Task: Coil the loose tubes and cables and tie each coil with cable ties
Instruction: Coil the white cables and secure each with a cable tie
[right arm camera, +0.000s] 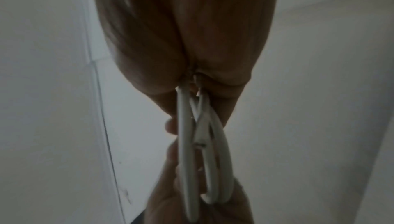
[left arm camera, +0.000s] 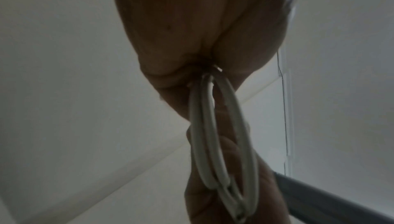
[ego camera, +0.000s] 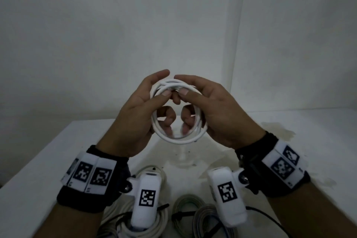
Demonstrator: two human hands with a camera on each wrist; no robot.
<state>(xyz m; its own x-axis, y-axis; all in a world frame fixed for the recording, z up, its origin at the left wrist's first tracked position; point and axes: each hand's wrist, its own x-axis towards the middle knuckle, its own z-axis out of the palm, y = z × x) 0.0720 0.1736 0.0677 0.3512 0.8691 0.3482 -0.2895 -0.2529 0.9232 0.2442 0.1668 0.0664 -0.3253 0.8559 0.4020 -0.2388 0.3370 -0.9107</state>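
Observation:
A small coil of white cable (ego camera: 178, 138) is held upright in the air above the table, between both hands. My left hand (ego camera: 143, 106) grips its left side, thumb pressed on the top strands. My right hand (ego camera: 210, 106) grips the right side, thumb meeting the left one at the top. Curled fingers of both hands show through the ring. The left wrist view shows the coil (left arm camera: 213, 143) edge-on, running from my palm to the other hand. The right wrist view shows the same loops (right arm camera: 200, 151) edge-on. No cable tie can be made out on this coil.
On the white table (ego camera: 58, 156) near its front edge lie a white cable coil (ego camera: 160, 216) and a grey cable coil (ego camera: 201, 212), each with a black tie. A thin black wire (ego camera: 270, 218) runs off to the right. White walls close the back and right.

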